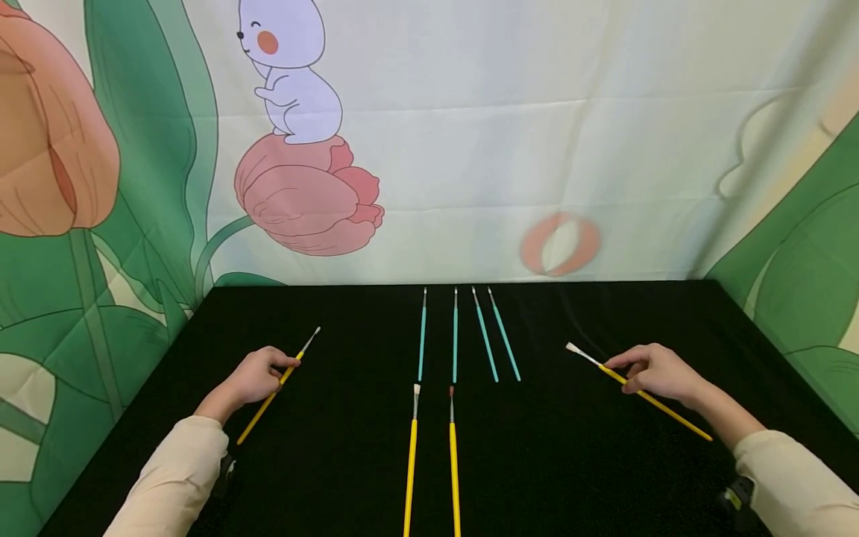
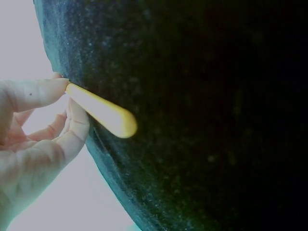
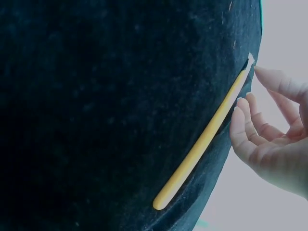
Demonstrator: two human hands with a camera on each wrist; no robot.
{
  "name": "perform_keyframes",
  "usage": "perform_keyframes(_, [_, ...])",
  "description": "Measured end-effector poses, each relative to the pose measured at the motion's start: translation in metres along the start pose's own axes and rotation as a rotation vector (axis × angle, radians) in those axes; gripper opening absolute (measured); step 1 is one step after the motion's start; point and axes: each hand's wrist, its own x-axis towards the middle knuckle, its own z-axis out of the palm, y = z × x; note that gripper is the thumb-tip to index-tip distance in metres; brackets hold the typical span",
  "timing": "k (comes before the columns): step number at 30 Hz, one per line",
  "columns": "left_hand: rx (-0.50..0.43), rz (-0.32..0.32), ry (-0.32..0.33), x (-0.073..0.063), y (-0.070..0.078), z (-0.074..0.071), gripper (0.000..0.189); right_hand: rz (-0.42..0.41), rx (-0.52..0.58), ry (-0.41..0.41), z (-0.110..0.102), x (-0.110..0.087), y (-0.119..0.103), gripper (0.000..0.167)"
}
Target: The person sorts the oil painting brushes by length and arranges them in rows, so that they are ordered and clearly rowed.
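In the head view my left hand [image 1: 258, 375] pinches a yellow-handled paintbrush [image 1: 260, 418] between thumb and fingers, its small bristle tip slanting away to the upper right. The handle end of this paintbrush [image 2: 103, 110] points towards the left wrist camera. My right hand [image 1: 661, 371] is at another yellow paintbrush [image 1: 674, 415] with flat white bristles. In the right wrist view that paintbrush [image 3: 202, 144] appears to lie on the black cloth, with the thumb and the loosely bent fingers [image 3: 240, 127] apart around its upper part.
Several turquoise paintbrushes [image 1: 455, 343] lie in a row at the back middle of the black cloth [image 1: 362, 447]. In front of them are two yellow paintbrushes, one with pale bristles [image 1: 411, 462] and one with reddish bristles [image 1: 454, 462]. A printed curtain [image 1: 456, 164] hangs behind.
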Motion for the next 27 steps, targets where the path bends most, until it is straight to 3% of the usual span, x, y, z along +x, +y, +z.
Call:
perform_keyframes(5, [0.014,0.016,-0.004,0.001,0.000,-0.001,0.041,0.002,0.019,-0.047,0.000,0.004,0.006,0.041])
perform_keyframes(13, [0.037,0.079,-0.015,0.004,-0.002,-0.003,0.038,0.001,0.001,-0.045,0.001,0.005,0.009,0.044])
perform_keyframes(20, [-0.026,0.057,-0.040,0.002,0.004,-0.006,0.040,-0.043,0.019,-0.104,-0.003,0.005,0.006,0.049])
perform_keyframes(24, [-0.077,0.025,-0.076,0.002,0.007,-0.008,0.041,-0.010,0.051,-0.151,-0.007,0.005,0.003,0.052])
perform_keyframes(27, [-0.057,0.022,-0.099,0.004,0.008,-0.011,0.041,0.027,0.074,-0.178,-0.008,0.005,0.002,0.052])
